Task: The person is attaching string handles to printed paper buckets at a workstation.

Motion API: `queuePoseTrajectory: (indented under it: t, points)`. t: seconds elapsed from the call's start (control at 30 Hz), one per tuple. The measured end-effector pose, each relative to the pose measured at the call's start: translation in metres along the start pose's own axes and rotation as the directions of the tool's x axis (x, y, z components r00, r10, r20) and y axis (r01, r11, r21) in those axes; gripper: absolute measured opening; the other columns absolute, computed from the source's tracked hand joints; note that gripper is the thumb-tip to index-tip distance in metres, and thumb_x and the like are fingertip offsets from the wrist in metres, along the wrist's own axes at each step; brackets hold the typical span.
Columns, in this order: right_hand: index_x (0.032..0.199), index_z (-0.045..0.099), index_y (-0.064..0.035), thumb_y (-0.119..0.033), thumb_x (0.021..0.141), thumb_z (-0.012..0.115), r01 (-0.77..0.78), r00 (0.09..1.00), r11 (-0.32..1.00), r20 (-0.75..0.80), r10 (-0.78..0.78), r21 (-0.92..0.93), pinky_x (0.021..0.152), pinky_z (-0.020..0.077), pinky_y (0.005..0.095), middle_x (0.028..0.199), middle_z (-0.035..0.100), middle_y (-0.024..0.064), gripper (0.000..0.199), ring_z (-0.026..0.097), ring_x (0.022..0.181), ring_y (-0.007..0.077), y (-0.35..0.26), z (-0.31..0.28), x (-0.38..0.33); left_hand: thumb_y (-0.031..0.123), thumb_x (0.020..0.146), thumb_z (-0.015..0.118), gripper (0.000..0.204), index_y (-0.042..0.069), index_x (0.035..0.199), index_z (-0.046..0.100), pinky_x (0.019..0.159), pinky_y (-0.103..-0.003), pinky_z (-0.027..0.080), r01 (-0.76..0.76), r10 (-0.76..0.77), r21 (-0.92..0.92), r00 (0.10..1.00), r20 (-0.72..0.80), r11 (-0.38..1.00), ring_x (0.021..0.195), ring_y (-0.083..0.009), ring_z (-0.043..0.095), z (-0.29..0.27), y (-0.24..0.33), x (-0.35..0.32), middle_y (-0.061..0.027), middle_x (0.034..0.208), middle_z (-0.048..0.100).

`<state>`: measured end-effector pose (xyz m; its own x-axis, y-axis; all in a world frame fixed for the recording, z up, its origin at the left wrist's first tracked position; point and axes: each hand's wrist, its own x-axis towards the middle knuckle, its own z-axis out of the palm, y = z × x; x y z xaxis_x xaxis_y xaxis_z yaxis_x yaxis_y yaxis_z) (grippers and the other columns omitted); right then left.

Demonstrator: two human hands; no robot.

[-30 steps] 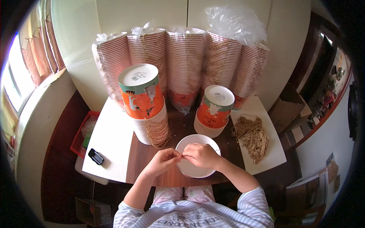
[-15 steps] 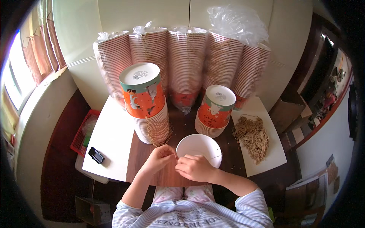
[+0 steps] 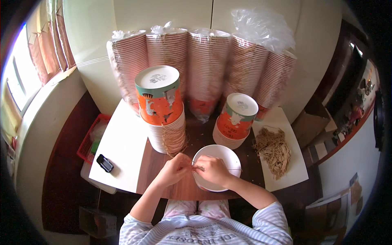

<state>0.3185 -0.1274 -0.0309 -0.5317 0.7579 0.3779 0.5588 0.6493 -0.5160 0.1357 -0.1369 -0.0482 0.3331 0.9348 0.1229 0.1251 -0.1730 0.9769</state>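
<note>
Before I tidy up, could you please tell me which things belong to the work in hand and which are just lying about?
Seemingly in use:
white bucket, beside the left hand, under the right hand
thin cord across it
tan string heap
upturned bucket stacks
bagged bucket stacks

Apparently just lying about:
black case
red basket
cardboard box

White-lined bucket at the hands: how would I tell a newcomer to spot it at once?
Find the table's brown centre strip, then the shorter upside-down stack of orange-and-green buckets. Below it in view, partly covered by the right hand, is the white-lined bucket. Unlike that and the taller stack at its left, which show closed bases, it shows an open round mouth.
</note>
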Motion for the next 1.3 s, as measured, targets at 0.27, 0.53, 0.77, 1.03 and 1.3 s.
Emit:
queuePoseTrajectory:
  t: [0.27, 0.53, 0.77, 1.03, 1.3]
  points:
    - [0.073, 0.064, -0.0061, -0.008, 0.07, 0.064, -0.068, 0.998, 0.976, -0.003, 0.07, 0.206, 0.055, 0.0445, 0.0293, 0.072, 0.059, 0.0043, 0.004, 0.057, 0.061, 0.0174, 0.005, 0.0, 0.001, 0.004, 0.075, 0.059, 0.018, 0.0, 0.092, 0.053, 0.063, -0.027, 0.047, 0.005, 0.033, 0.262, 0.99, -0.14, 0.965, 0.071, -0.0131, 0.059, 0.0, 0.005, -0.015, -0.0102, 0.08, 0.061]
    - [0.074, 0.064, -0.004, -0.009, 0.071, 0.067, -0.103, 0.994, 0.938, 0.055, 0.089, 0.33, 0.051, 0.0405, 0.0238, 0.07, 0.059, 0.0027, 0.007, 0.052, 0.057, 0.0099, 0.009, 0.0, 0.003, 0.004, 0.068, 0.064, 0.016, 0.005, 0.084, 0.064, 0.057, -0.029, 0.046, 0.05, 0.094, 0.429, 0.947, -0.309, 0.902, 0.063, -0.0208, 0.056, 0.029, -0.012, -0.033, -0.0086, 0.07, 0.056]
    - [0.076, 0.064, -0.003, -0.01, 0.071, 0.066, -0.155, 0.985, 0.932, 0.119, 0.122, 0.329, 0.056, 0.0444, 0.0267, 0.072, 0.06, 0.0056, 0.009, 0.057, 0.062, 0.0144, 0.01, -0.002, 0.003, 0.002, 0.07, 0.064, 0.014, 0.003, 0.084, 0.064, 0.054, -0.026, 0.046, -0.022, 0.231, 0.444, 0.877, -0.422, 0.896, 0.06, -0.0171, 0.058, 0.032, -0.016, -0.031, -0.0086, 0.07, 0.06]
    - [0.077, 0.064, -0.0025, -0.01, 0.071, 0.066, -0.168, 0.983, 0.908, 0.133, 0.126, 0.383, 0.058, 0.0465, 0.0276, 0.074, 0.061, 0.0068, 0.01, 0.06, 0.065, 0.0161, 0.012, 0.0, 0.003, -0.003, 0.075, 0.059, 0.015, 0.001, 0.088, 0.064, 0.058, -0.022, 0.048, -0.072, 0.146, 0.177, 0.879, -0.453, 0.982, 0.067, -0.0095, 0.059, 0.035, -0.017, -0.022, -0.0072, 0.08, 0.064]
    - [0.079, 0.064, -0.0026, -0.01, 0.071, 0.066, -0.186, 0.981, 0.905, 0.124, 0.149, 0.384, 0.057, 0.0468, 0.0274, 0.075, 0.062, 0.0066, 0.011, 0.061, 0.066, 0.0158, 0.015, 0.002, 0.003, -0.003, 0.079, 0.056, 0.018, -0.003, 0.096, 0.061, 0.069, -0.021, 0.047, -0.063, 0.037, -0.06, 0.933, -0.358, 0.996, 0.076, -0.0088, 0.059, 0.034, -0.025, -0.023, -0.0071, 0.085, 0.064]
